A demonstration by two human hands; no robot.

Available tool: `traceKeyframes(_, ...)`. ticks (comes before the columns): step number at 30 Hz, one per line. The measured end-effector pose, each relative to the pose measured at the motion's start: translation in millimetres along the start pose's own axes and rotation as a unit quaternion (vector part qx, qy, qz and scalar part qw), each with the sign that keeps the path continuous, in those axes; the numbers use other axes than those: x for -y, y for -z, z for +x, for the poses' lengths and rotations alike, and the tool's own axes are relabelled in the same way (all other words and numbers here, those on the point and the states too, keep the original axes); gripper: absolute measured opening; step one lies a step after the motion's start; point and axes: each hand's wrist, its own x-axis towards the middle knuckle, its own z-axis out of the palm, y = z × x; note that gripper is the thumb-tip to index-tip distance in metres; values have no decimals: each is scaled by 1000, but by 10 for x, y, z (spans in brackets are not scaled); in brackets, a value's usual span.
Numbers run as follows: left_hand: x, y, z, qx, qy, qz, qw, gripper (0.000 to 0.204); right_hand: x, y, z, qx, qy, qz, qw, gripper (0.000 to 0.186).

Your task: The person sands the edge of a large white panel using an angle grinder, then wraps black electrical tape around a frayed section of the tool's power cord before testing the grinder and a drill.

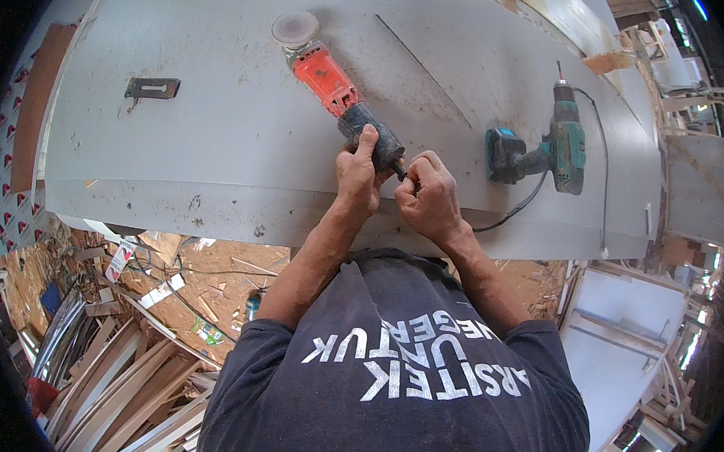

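Note:
A red and black angle grinder (pixel 329 79) with a round disc at its far end lies slantwise over the grey worktop. My left hand (pixel 357 176) is closed around its black rear body, thumb on top and fingers partly hidden beneath. Close beside it, my right hand (pixel 432 195) pinches the black power cord (pixel 399 173) where it leaves the grinder's tail. Beyond my right hand the cord emerges and runs right, passing behind a teal and black cordless drill (pixel 567 147) that lies on its side with a bit fitted.
On the grey worktop (pixel 217 151) lie a dark slotted metal plate (pixel 152 88) at left and a thin dark rod (pixel 421 68) beyond the grinder. Wood strips (pixel 120 385) are piled on the floor at lower left, near scattered offcuts. A white panel (pixel 617 324) stands at right.

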Motion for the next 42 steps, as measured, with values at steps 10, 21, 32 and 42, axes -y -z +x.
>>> traceKeyframes(10, -1, 13, -8, 8, -11, -8, 1000, 40, -79, 113, 22, 63, -120, 74, 988, 9)
traceKeyframes(21, -21, 0, -37, 13, 7, -28, 1000, 33, 28, 126, -91, 63, -326, 342, 879, 15)
traceKeyframes(32, 68, -26, -24, -17, -29, 29, 999, 37, 78, 5, -290, -43, -1, -74, 996, 10)
traceKeyframes(42, 245, -75, -167, -1, -12, 28, 1000, 35, 116, 137, -333, -36, -135, 41, 989, 13)
